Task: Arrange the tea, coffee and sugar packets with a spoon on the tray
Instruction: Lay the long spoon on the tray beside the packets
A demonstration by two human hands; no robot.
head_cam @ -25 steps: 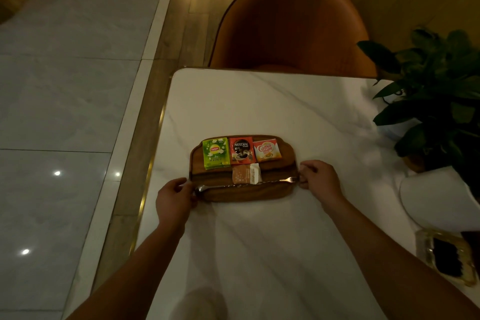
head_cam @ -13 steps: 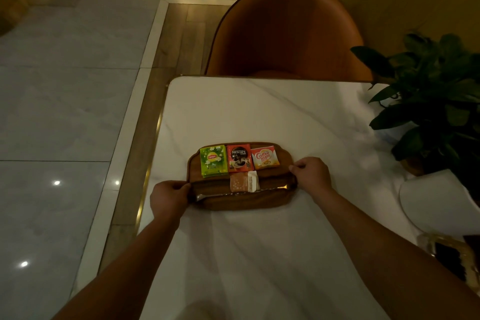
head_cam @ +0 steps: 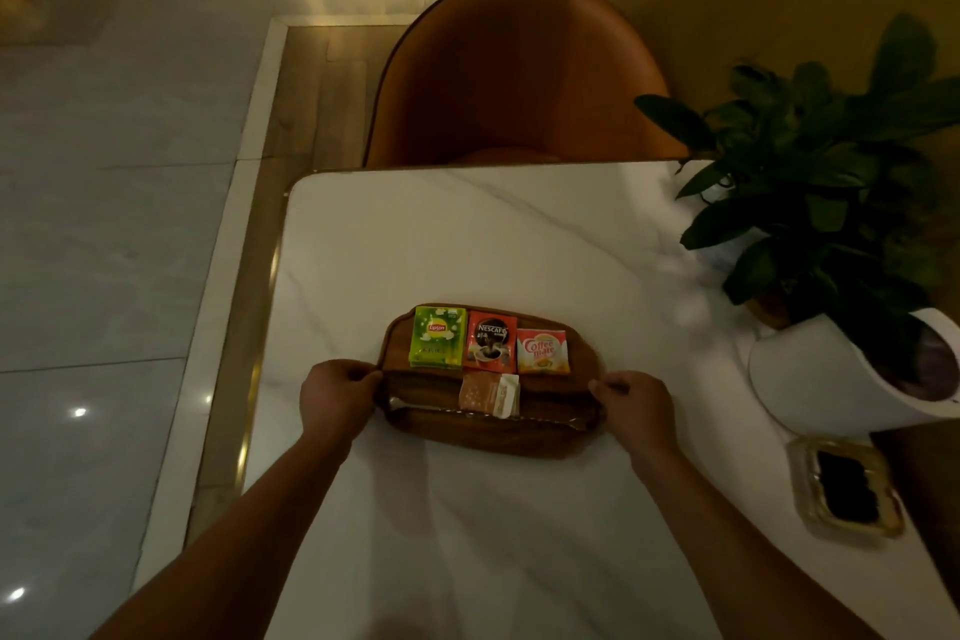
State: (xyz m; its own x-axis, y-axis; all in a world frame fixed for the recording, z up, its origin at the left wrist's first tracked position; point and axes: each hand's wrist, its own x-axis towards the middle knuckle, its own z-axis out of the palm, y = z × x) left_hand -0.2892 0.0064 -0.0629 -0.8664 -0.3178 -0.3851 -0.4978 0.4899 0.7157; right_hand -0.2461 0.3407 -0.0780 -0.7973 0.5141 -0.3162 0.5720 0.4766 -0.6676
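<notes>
The left grip (head_cam: 337,400) and right grip (head_cam: 631,405) each curl their fingers round one end of the wooden tray (head_cam: 493,447). Between them the spoon (head_cam: 452,412) lies lengthwise. Just beyond it sit the sugar packets (head_cam: 488,392), then the tea packet (head_cam: 438,337), coffee packet (head_cam: 491,340) and creamer packet (head_cam: 543,351) in a row. An uneven push across the desk (head_cam: 467,234) could roll the spoon and skew the loose packets.
</notes>
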